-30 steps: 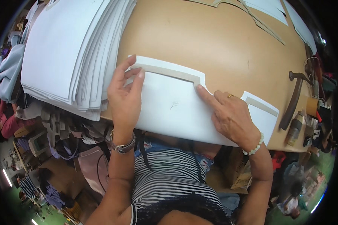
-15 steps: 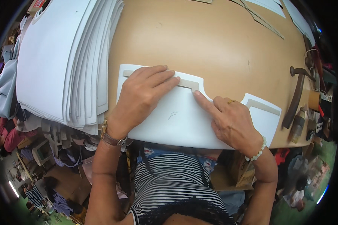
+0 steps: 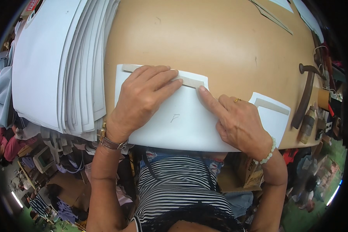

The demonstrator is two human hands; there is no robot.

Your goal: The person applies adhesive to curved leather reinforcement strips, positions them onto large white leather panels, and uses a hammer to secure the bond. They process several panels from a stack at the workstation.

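Note:
A white sheet piece with a notched far edge lies on the table against the near rim. Along its far edge runs a narrow grey-beige strip. My left hand lies across the sheet with fingers stretched over the strip's middle, hiding part of it. My right hand rests to the right, its index finger stretched out onto the strip's right end, the other fingers loosely curled and holding nothing. Beyond that hand, the white right-hand part carries another grey strip. The right hand covers the stretch between.
A tall stack of white sheets stands on the left of the tan table. On the right lie a hammer, a small bottle and a tape roll. Thin strips lie at the far right.
The view has shifted a little. My left hand and the sheet sit slightly farther left, and my right index finger stays at the strip's end, slightly farther away from me.

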